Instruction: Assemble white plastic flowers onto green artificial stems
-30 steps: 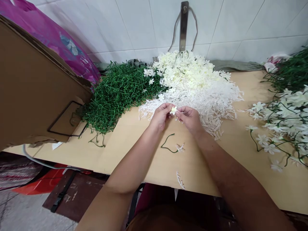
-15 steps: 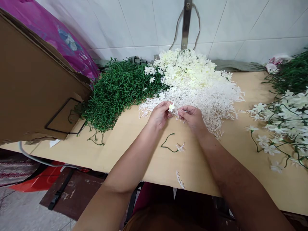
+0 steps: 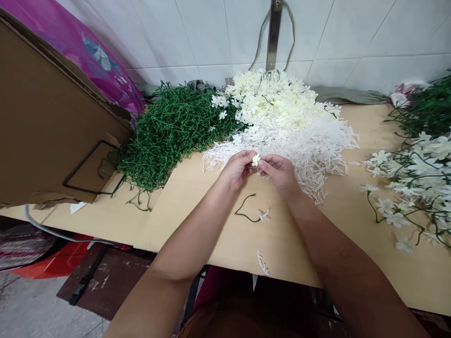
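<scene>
pinching a small flower between both hands

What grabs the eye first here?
The cream flower pile at the back centre of the table, with white sprigs spilling toward the person. Left of it lies a mound of green stems. Just in front of the sprigs, the left hand and right hand pinch one small flower between them.
</scene>
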